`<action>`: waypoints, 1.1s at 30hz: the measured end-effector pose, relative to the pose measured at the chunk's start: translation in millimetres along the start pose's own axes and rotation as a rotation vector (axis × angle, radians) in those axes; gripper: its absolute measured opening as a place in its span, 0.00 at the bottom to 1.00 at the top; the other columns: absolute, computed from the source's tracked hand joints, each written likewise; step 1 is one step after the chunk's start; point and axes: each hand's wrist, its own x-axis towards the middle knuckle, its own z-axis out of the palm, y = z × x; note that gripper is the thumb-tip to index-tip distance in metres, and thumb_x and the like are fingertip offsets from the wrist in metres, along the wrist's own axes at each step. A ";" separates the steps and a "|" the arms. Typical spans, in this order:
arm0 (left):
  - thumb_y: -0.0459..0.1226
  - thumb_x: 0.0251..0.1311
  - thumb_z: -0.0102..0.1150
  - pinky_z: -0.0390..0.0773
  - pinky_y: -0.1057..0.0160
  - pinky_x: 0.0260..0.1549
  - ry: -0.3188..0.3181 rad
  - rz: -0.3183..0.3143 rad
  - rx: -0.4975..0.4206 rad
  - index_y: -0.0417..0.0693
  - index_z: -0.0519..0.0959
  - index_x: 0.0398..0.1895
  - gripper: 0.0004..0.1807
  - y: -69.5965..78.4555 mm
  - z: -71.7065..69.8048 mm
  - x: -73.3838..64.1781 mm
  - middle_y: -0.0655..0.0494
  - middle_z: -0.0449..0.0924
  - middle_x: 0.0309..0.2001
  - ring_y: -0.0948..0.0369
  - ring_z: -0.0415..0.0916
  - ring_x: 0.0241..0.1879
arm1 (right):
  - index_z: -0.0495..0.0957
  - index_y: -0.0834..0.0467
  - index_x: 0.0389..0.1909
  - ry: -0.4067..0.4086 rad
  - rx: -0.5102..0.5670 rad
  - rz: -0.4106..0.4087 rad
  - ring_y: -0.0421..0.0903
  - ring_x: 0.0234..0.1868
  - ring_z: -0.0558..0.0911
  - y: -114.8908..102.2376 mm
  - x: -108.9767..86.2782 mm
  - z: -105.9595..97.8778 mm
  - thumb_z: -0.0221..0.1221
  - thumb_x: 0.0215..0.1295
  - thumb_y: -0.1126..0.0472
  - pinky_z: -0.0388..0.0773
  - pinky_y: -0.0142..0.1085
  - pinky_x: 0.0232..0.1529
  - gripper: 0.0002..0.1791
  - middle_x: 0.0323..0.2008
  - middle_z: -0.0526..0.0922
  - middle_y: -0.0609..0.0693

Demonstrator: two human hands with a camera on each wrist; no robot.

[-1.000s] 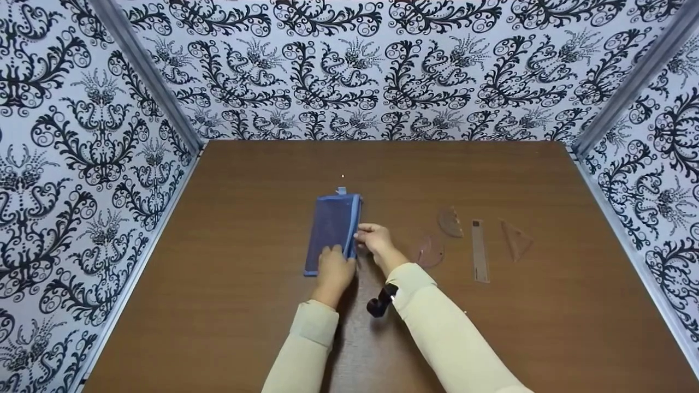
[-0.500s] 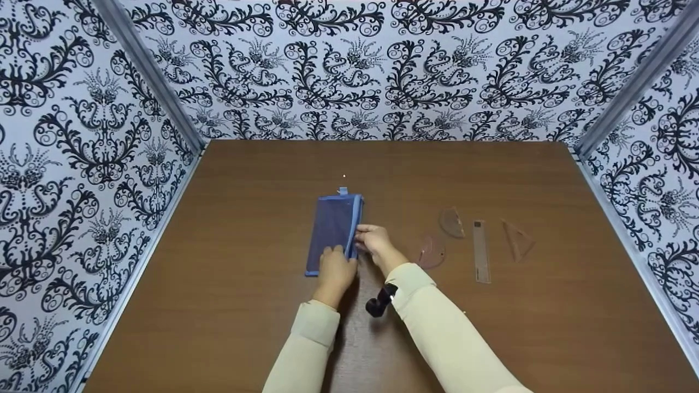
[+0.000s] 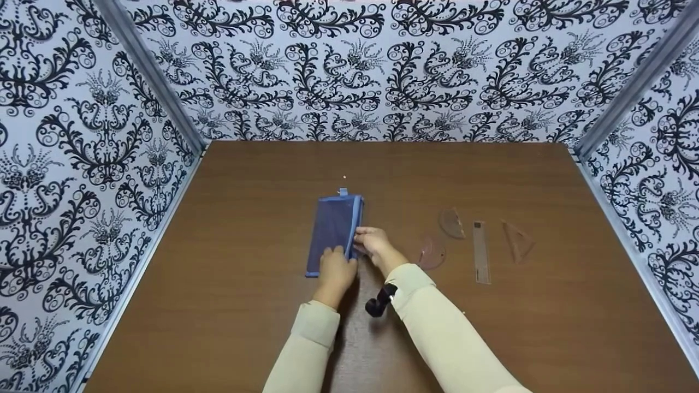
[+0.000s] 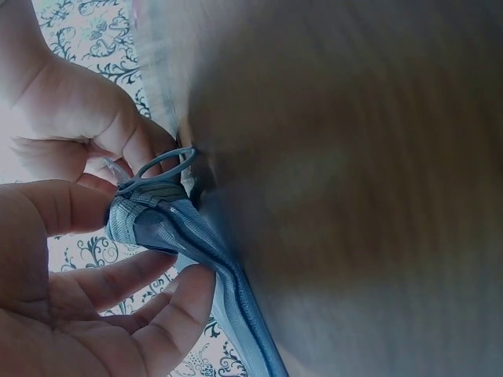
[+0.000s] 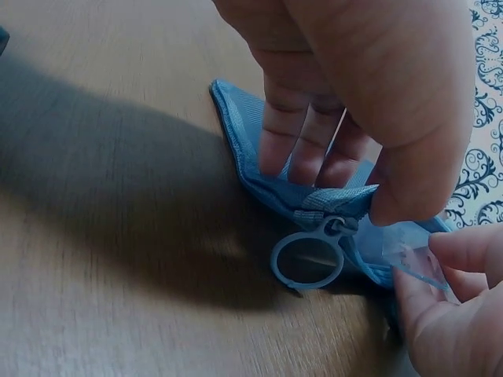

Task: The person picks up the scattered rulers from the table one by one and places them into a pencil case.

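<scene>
A blue zip pouch (image 3: pixel 332 226) with a dark see-through panel lies lengthwise on the table in the head view. My left hand (image 3: pixel 336 271) holds its near end. On the zipped right edge, my right hand (image 3: pixel 377 244) pinches the blue border. Close up in the right wrist view, a ring pull (image 5: pixel 308 261) hangs beside my right thumb and fingers. A clear piece with tiny marks (image 5: pixel 416 263) shows between my left thumb and finger; whether it belongs to the pouch I cannot tell. The ring pull (image 4: pixel 167 165) also appears between both hands in the left wrist view.
To the right on the brown table (image 3: pixel 262 174) lie a pinkish clear protractor (image 3: pixel 433 254), a second protractor (image 3: pixel 451 224), a clear ruler (image 3: pixel 480 252) and a clear set square (image 3: pixel 516 241). Patterned walls (image 3: pixel 349 71) enclose the back and sides. A black camera part (image 3: pixel 381 301) juts from my right wrist.
</scene>
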 end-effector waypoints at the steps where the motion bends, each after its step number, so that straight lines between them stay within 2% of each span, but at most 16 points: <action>1: 0.36 0.58 0.58 0.73 0.47 0.52 0.001 0.001 0.001 0.28 0.74 0.55 0.24 0.0 0.2 0.1 0.33 0.73 0.49 0.40 0.72 0.51 | 0.80 0.65 0.49 0.002 0.009 0.014 0.47 0.38 0.85 6.3 8.4 -3.0 0.63 0.52 0.75 0.82 0.37 0.40 0.20 0.40 0.84 0.57; 3: 0.36 0.58 0.58 0.72 0.47 0.53 0.004 0.003 0.002 0.28 0.74 0.55 0.24 0.1 0.2 -0.3 0.33 0.73 0.50 0.40 0.72 0.51 | 0.80 0.64 0.50 -0.002 0.005 0.006 0.47 0.38 0.85 14.8 18.6 -6.3 0.65 0.52 0.74 0.82 0.38 0.40 0.21 0.40 0.84 0.57; 5: 0.36 0.58 0.58 0.72 0.47 0.53 0.007 0.006 -0.001 0.28 0.74 0.55 0.25 0.3 0.1 -0.9 0.33 0.73 0.50 0.39 0.72 0.51 | 0.81 0.65 0.49 0.004 -0.005 -0.015 0.48 0.37 0.85 17.2 19.7 -5.8 0.65 0.53 0.74 0.83 0.38 0.37 0.19 0.39 0.85 0.58; 7: 0.36 0.58 0.58 0.72 0.47 0.53 0.009 0.011 -0.003 0.28 0.74 0.55 0.24 0.3 0.3 -1.4 0.33 0.73 0.50 0.39 0.72 0.51 | 0.81 0.66 0.48 0.011 -0.020 -0.031 0.48 0.36 0.85 10.1 8.0 -1.0 0.63 0.55 0.74 0.83 0.38 0.36 0.18 0.38 0.85 0.58; 10: 0.36 0.57 0.59 0.72 0.46 0.52 0.018 0.021 -0.008 0.28 0.75 0.53 0.24 0.0 0.9 -1.9 0.33 0.74 0.48 0.39 0.72 0.50 | 0.80 0.70 0.47 0.013 -0.039 -0.050 0.49 0.34 0.85 -9.0 -20.3 8.7 0.61 0.57 0.75 0.83 0.37 0.35 0.15 0.37 0.85 0.60; 12: 0.36 0.57 0.59 0.72 0.46 0.52 0.023 0.023 -0.012 0.28 0.75 0.53 0.23 -0.2 1.3 -2.0 0.33 0.74 0.47 0.39 0.72 0.49 | 0.80 0.70 0.46 0.014 -0.040 -0.044 0.49 0.34 0.85 -13.6 -26.3 10.7 0.60 0.57 0.75 0.83 0.37 0.36 0.14 0.38 0.85 0.60; 14: 0.36 0.57 0.59 0.72 0.46 0.52 0.026 0.022 -0.020 0.27 0.75 0.53 0.24 -0.3 1.2 -2.0 0.33 0.74 0.47 0.38 0.72 0.49 | 0.81 0.69 0.46 0.018 -0.039 -0.031 0.49 0.35 0.85 -6.6 -16.0 7.7 0.60 0.57 0.76 0.83 0.38 0.36 0.15 0.38 0.85 0.59; 19: 0.36 0.57 0.59 0.72 0.46 0.53 0.019 0.015 -0.026 0.27 0.74 0.55 0.25 0.3 0.8 -2.1 0.32 0.73 0.49 0.38 0.72 0.51 | 0.81 0.65 0.49 0.010 -0.031 0.018 0.51 0.38 0.86 35.0 43.3 -11.7 0.61 0.53 0.76 0.83 0.42 0.40 0.20 0.39 0.85 0.59; 22: 0.36 0.57 0.59 0.72 0.46 0.53 0.019 0.018 -0.026 0.27 0.74 0.54 0.25 0.4 0.4 -1.9 0.32 0.73 0.49 0.38 0.72 0.51 | 0.80 0.64 0.50 0.006 -0.025 0.033 0.53 0.40 0.86 55.6 72.1 -21.2 0.62 0.51 0.77 0.82 0.45 0.42 0.22 0.40 0.85 0.61; 24: 0.36 0.56 0.59 0.72 0.46 0.52 0.023 0.022 -0.029 0.27 0.74 0.54 0.25 0.2 0.1 -1.6 0.32 0.73 0.48 0.38 0.72 0.50 | 0.80 0.63 0.50 0.002 -0.019 0.032 0.54 0.40 0.86 66.4 86.4 -25.5 0.62 0.50 0.78 0.82 0.46 0.42 0.23 0.40 0.85 0.62; 26: 0.36 0.56 0.59 0.72 0.46 0.53 0.023 0.023 -0.031 0.27 0.74 0.54 0.25 -0.1 0.3 -1.5 0.32 0.73 0.49 0.38 0.71 0.50 | 0.80 0.63 0.50 0.001 -0.016 0.031 0.53 0.39 0.86 70.3 91.3 -26.4 0.61 0.50 0.79 0.82 0.46 0.41 0.24 0.40 0.85 0.61; 29: 0.36 0.57 0.59 0.72 0.46 0.53 0.021 0.020 -0.030 0.27 0.74 0.55 0.25 0.0 0.6 -1.6 0.32 0.73 0.50 0.38 0.71 0.51 | 0.78 0.64 0.52 0.008 -0.034 0.031 0.52 0.39 0.86 60.8 78.4 -19.9 0.58 0.51 0.79 0.82 0.46 0.42 0.25 0.40 0.85 0.61; 30: 0.36 0.57 0.59 0.72 0.47 0.54 0.019 0.018 -0.028 0.27 0.74 0.55 0.25 0.0 0.8 -1.6 0.32 0.73 0.50 0.38 0.71 0.52 | 0.78 0.64 0.53 0.012 -0.041 0.027 0.52 0.39 0.86 53.0 67.2 -15.9 0.58 0.51 0.80 0.82 0.45 0.42 0.25 0.40 0.85 0.61; 32: 0.36 0.57 0.59 0.72 0.47 0.54 0.018 0.017 -0.024 0.27 0.74 0.55 0.25 0.2 0.8 -1.7 0.32 0.73 0.50 0.38 0.71 0.52 | 0.77 0.66 0.52 0.026 -0.057 0.027 0.50 0.37 0.86 26.2 31.3 -2.3 0.56 0.51 0.80 0.82 0.43 0.42 0.25 0.38 0.85 0.60; 33: 0.36 0.57 0.59 0.72 0.47 0.54 0.018 0.017 -0.022 0.27 0.74 0.55 0.25 0.3 0.6 -1.9 0.32 0.73 0.50 0.38 0.71 0.52 | 0.77 0.66 0.52 0.030 -0.062 0.026 0.50 0.36 0.86 19.3 21.6 1.5 0.56 0.51 0.80 0.82 0.43 0.41 0.24 0.38 0.85 0.59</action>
